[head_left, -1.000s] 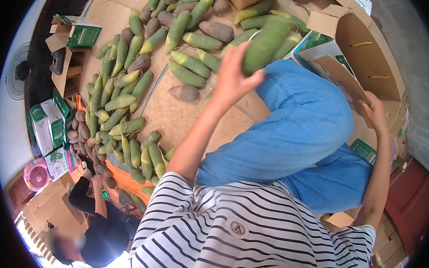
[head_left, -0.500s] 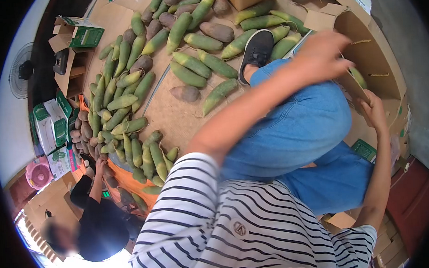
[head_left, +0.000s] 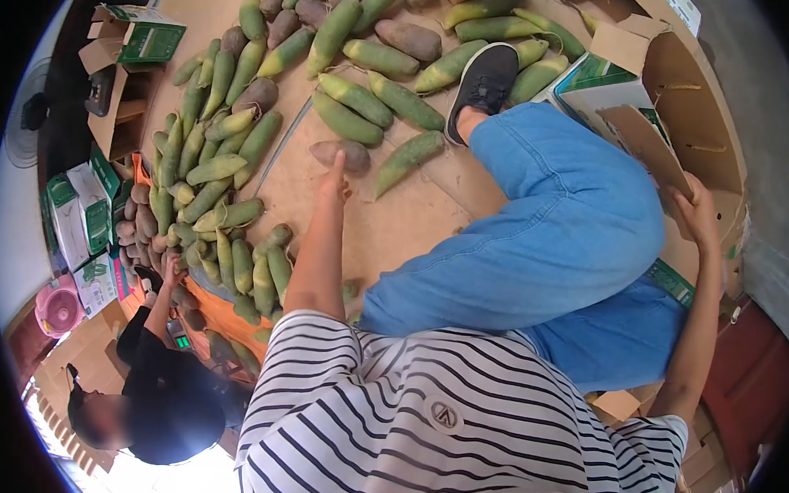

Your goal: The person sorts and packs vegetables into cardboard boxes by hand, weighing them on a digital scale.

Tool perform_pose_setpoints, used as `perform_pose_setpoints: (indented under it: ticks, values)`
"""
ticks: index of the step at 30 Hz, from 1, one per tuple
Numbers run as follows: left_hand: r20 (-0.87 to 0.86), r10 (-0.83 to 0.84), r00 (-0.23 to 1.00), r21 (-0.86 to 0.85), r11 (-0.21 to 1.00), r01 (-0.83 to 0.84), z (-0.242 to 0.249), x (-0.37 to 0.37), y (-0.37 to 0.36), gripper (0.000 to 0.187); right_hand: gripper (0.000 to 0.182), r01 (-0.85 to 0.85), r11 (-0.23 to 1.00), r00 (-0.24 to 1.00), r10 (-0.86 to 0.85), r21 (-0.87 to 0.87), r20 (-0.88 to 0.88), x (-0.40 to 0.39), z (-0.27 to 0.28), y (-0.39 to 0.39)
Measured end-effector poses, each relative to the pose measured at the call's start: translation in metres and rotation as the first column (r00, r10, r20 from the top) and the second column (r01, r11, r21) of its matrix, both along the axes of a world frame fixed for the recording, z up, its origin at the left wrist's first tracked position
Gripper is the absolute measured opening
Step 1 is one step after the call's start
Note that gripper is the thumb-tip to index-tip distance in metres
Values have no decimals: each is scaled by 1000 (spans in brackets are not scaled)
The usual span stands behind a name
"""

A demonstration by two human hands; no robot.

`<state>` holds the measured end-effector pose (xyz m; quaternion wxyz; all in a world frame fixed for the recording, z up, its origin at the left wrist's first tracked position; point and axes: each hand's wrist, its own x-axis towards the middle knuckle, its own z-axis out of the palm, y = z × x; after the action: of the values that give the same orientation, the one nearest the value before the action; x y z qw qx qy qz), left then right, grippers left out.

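My left hand (head_left: pixel 332 184) is over the cardboard to the left, its index finger stretched out against a brownish-purple radish (head_left: pixel 352 156). Its other fingers are partly curled and do not wrap round the radish. Several long green radishes (head_left: pixel 410 160) lie just beyond and to the right of it. At the far right, my right hand (head_left: pixel 698 211) grips the edge of a cardboard box flap (head_left: pixel 643 144). This flap belongs to an open green-and-white carton (head_left: pixel 596 84) beside my knee; its inside is mostly hidden.
A large pile of green radishes (head_left: pixel 216 169) spreads to the left, with brownish ones among them. Another person in dark clothes (head_left: pixel 175 405) works at the lower left. Green-and-white cartons (head_left: pixel 80 214) and a pink fan (head_left: pixel 59 306) stand behind. My shoe (head_left: pixel 484 79) rests among the radishes.
My left hand has swung from above the carton on the right across to the brownish radish on the left. My right hand stays on the box flap.
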<state>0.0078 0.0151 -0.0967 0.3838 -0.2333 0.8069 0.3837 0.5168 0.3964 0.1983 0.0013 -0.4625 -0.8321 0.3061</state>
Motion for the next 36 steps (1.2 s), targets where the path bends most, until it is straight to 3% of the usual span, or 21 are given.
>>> perform_pose_setpoints:
  ticks: [1, 4, 6, 10, 14, 16, 19, 21, 24, 26, 27, 29, 31, 34, 36]
  values:
    - [118, 45, 992, 66, 996, -53, 17, 9, 14, 82, 22, 2, 1000, 1000, -2, -15, 0, 0, 0, 0]
    - [42, 72, 997, 134, 988, -77, 2, 13, 35, 79, 22, -9, 1000, 1000, 9, -26, 1, 3, 0, 1]
    - [-25, 187, 982, 140, 973, -182, -13, 13, 38, 72, 23, -47, 999, 999, 47, 7, -4, 2, 0, 0]
    - [76, 135, 988, 252, 956, -150, -33, 2, 34, 51, 22, -55, 998, 998, 54, 31, 45, -5, 5, 0]
    - [104, 83, 991, 289, 951, -110, 20, 30, 28, 41, 22, -66, 997, 992, 60, 44, 111, 1, 10, 3]
    - [-50, -47, 998, 184, 981, 55, 92, 64, 49, 46, 22, -80, 996, 987, 74, 33, 141, 0, 10, 4]
    - [-266, -132, 955, 439, 866, 241, 137, 94, 81, 53, 22, -59, 997, 988, 52, 47, 143, 4, 7, 4]
    - [-421, -271, 866, 544, 689, 480, 172, 104, 117, 57, 23, -56, 997, 989, 46, 61, 142, 6, 5, 3]
    - [-518, -430, 739, 620, 406, 671, 267, 138, 186, 59, 23, -70, 994, 988, 59, 78, 140, 6, 5, 2]
    - [-642, -435, 631, 616, 197, 763, 307, 166, 228, 61, 23, -85, 993, 987, 72, 84, 145, 6, 5, 2]
    - [-632, -445, 634, 668, 103, 737, 324, 182, 248, 61, 23, -94, 992, 985, 81, 84, 150, 7, 4, 3]
    - [-611, -490, 622, 710, 9, 704, 337, 212, 287, 64, 23, -91, 992, 986, 78, 84, 145, 6, 5, 2]
    - [-771, -426, 473, 524, -4, 852, 339, 231, 314, 65, 23, -68, 994, 991, 58, 81, 118, 1, 11, -2]
    - [-708, -346, 616, 641, 53, 766, 328, 225, 313, 58, 22, -110, 987, 992, 103, 117, 68, 8, 3, 0]
    - [-735, -346, 584, 565, 165, 808, 296, 199, 293, 47, 21, -104, 993, 995, 104, 59, 7, 0, 9, -3]
